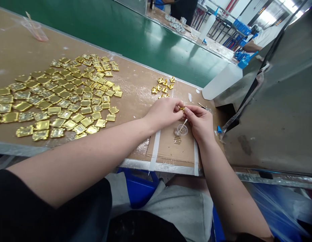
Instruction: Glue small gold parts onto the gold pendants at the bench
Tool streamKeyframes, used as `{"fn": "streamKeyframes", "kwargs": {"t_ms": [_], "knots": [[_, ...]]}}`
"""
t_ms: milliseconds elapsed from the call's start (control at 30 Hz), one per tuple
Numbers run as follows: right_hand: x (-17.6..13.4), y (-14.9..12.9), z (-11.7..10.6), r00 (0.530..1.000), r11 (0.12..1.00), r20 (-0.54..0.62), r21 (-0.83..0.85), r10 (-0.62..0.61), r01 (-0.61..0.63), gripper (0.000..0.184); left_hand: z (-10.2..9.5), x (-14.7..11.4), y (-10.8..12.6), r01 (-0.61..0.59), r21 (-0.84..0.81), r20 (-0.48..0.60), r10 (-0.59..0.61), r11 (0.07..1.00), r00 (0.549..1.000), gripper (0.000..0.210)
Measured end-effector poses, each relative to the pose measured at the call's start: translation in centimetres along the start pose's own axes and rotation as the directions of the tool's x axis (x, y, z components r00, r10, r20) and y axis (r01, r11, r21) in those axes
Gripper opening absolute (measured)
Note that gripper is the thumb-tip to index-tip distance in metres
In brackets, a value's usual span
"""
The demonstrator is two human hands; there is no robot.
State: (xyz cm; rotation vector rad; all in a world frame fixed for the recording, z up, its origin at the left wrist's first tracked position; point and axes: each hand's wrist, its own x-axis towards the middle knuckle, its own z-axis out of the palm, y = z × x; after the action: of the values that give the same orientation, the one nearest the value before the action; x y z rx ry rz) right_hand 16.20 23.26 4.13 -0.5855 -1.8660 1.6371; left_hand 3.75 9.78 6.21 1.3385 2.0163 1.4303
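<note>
A small shiny gold piece (181, 109) is pinched between the fingertips of my left hand (166, 112) and my right hand (200, 121); the fingers cover most of it. Just below them, a small clear cup (182, 129) stands on a cardboard sheet (168, 151), with a cotton swab (183, 125) leaning in it. Close to the cup lies a flat piece with a gold outline (177, 140). Beyond my left hand sit several small upright gold pieces (165, 84). Many flat gold plates (62, 90) cover the table's left side.
A white squeeze bottle (222, 80) with a blue tip stands at the right, beside a large metal panel (274, 101). A green belt (120, 33) runs behind the table. Another clear cup (36, 32) is far left. Two people are partly visible across the belt.
</note>
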Motion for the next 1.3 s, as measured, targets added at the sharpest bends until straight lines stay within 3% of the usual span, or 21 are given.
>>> {"fn": "streamKeyframes", "kwargs": {"t_ms": [267,433,600,733,1067,1300], "knots": [[-0.2,-0.5,0.2,1.000,1.000,0.024,0.027,0.006,-0.007,0.030,0.3,0.2,-0.8,-0.001,-0.105,-0.026,-0.002,0.994,1.000,0.015],[-0.3,-1.0,0.6,0.998,0.999,0.060,0.022,-0.036,0.035,0.039,0.6,0.8,-1.3,-0.011,-0.300,-0.033,0.001,0.954,0.999,0.013],[-0.2,-1.4,0.5,0.993,0.989,-0.046,0.098,-0.104,0.108,0.040,0.0,1.1,-0.7,0.133,-0.624,0.088,-0.099,0.771,0.991,0.022],[0.0,-1.6,0.0,0.990,0.969,-0.093,0.213,-0.110,0.127,0.037,-0.6,0.9,-0.4,0.165,-0.775,0.138,-0.092,0.610,0.986,0.034],[0.2,-1.4,0.0,0.995,0.945,-0.074,0.313,-0.072,0.092,0.039,-1.4,0.9,-0.6,0.181,-0.821,0.113,-0.156,0.542,0.981,0.038],[-0.7,-2.2,0.3,0.983,0.970,-0.043,0.159,-0.178,0.182,0.032,-1.2,0.6,0.0,0.131,-0.838,0.070,-0.134,0.529,0.989,0.036]]}}
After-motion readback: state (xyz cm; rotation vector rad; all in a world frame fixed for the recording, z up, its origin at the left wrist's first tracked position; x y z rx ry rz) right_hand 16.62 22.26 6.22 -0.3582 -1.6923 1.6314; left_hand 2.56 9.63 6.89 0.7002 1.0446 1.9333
